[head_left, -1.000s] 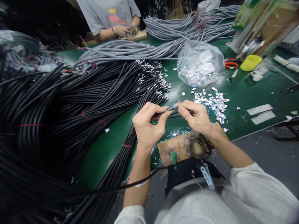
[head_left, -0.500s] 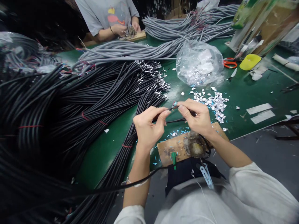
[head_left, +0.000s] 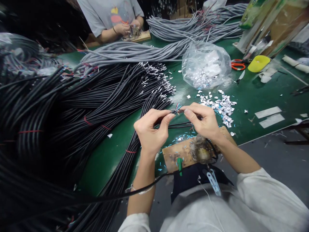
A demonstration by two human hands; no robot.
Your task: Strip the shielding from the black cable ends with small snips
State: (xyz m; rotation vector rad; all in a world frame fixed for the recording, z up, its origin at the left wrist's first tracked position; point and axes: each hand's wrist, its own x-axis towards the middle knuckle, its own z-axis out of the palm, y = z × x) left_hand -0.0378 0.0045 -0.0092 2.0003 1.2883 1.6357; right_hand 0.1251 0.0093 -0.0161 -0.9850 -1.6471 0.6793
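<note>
Between my hands is the end of a black cable, its thin coloured wires (head_left: 178,106), red and blue among them, fanning out. My left hand (head_left: 153,129) pinches the cable by its end, thumb against forefinger. Close by on the right, my right hand (head_left: 202,119) is closed, its thumb and forefinger at the wires' tips; which strand it grips is too small to see. Below the hands lies a wooden board (head_left: 173,154) with a dark, stained metal fixture (head_left: 201,149) and a green clip (head_left: 179,164). Blue wire scraps lie around it.
Bundles of black cable (head_left: 108,93) cover the left, grey cables (head_left: 135,51) behind them. A clear plastic bag (head_left: 206,66) of foil scraps stands beyond a foil pile (head_left: 225,109). Orange-handled scissors (head_left: 238,64) and a yellow object (head_left: 258,63) lie right. A co-worker's hands (head_left: 124,29) work at the far side.
My left hand has shifted slightly left, and the coloured wires are now more spread out. My right hand has barely moved. The co-worker's hands have moved a little.
</note>
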